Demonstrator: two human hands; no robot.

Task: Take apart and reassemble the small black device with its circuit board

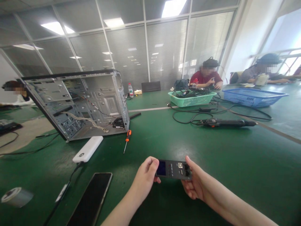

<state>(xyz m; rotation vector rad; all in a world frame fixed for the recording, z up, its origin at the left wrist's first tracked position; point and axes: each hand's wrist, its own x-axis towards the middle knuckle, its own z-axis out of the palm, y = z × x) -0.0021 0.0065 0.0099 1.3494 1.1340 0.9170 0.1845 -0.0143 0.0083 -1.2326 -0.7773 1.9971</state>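
Observation:
Between my two hands is a small black panel (174, 169) with a dark blue screen, a row of buttons and port openings on its face. My left hand (148, 171) grips its screen end, thumb on top. At the end with the ports, my right hand (194, 177) holds it with the thumb along the edge and fingers curled below. The panel is raised over the green table, face up. Beyond it lies a screwdriver (128, 138) with an orange and black handle. An opened computer case (94, 103) stands behind that, showing its bare metal inside and loose wires.
Left of my hands are a phone (92, 199), a white power bank (88, 150) with a cable and a tape roll (17, 197). A black electric screwdriver (228, 123) lies right, before a green basket (192, 99) of cables and a blue basket (254, 96). Other people sit around the table.

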